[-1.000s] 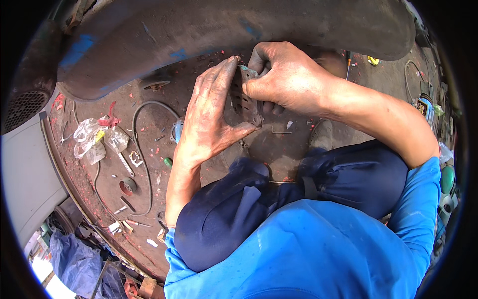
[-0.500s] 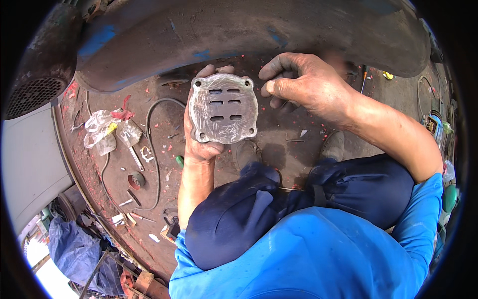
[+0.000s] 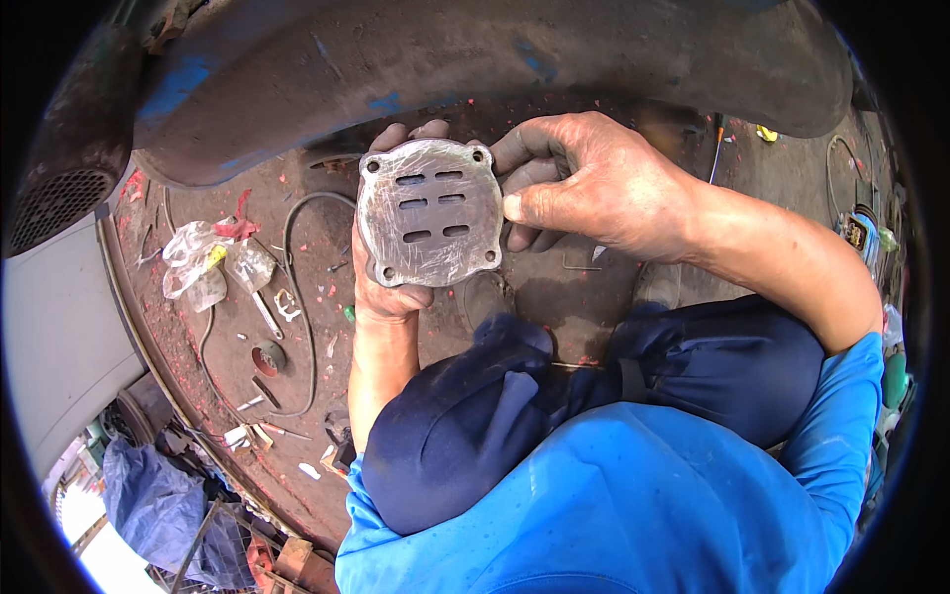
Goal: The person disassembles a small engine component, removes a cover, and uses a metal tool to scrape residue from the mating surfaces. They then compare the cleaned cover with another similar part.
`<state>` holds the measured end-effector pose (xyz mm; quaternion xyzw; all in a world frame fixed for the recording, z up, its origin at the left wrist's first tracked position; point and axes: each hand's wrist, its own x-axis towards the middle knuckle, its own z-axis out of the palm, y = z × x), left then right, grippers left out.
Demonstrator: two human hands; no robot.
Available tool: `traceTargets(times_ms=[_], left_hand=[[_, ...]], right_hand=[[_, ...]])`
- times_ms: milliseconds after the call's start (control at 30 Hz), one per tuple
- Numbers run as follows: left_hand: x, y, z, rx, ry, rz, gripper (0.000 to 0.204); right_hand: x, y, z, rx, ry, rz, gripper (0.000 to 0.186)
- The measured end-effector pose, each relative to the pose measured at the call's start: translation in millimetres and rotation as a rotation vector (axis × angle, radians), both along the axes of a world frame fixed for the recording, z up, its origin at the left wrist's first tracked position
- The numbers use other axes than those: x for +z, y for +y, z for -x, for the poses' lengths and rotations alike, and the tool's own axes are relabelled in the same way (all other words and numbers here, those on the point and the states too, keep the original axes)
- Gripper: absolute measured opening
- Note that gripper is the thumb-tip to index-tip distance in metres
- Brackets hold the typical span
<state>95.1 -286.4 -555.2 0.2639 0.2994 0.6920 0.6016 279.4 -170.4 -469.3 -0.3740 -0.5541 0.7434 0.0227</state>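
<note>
Held up over the floor is a squarish metal valve plate [image 3: 431,214] with a scratched grey face, rounded corners, a hole at each corner and several short slots in two columns. My left hand [image 3: 394,293] grips it from behind and below; the thumb base shows at its lower edge and fingertips show above its top edge. At the right edge, my right hand [image 3: 584,183] has its thumb tip against the rim and its fingers curled beside and partly behind it. The plate's back is hidden.
A large curved dark metal body [image 3: 475,74] with blue paint patches spans the far side. On the dirty floor at left lie a clear plastic bag [image 3: 193,262], a grey hose [image 3: 289,238], a small round cup-like part [image 3: 268,358] and scattered tools. A screwdriver [image 3: 716,148] lies at far right.
My right hand has come left and met the plate's right edge; before, it hung apart with fingers curled. The plate and left hand sit slightly further left in view.
</note>
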Motion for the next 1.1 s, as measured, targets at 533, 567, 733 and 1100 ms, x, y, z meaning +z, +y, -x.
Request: traceTargets(times_ms=[533, 567, 733, 1100], left_hand=[[16.1, 9.9, 5.7, -0.014, 0.932, -0.122, 0.121], [19.1, 13.1, 2.3, 0.012, 1.066, -0.142, 0.126], [23.9, 19.4, -9.5, 0.163, 1.331, -0.206, 0.129], [23.3, 20.4, -1.6, 0.274, 1.189, -0.369, 0.119]], right_hand=[[-17.0, -0.2, -3.2, 0.028, 0.114, -0.078, 0.072], [-21.7, 0.7, -4.6, 0.028, 0.116, -0.076, 0.075], [-28.5, 7.1, -11.9, 0.033, 0.282, 0.224, 0.081], [-36.7, 19.6, -14.7, 0.035, 0.427, 0.502, 0.086]])
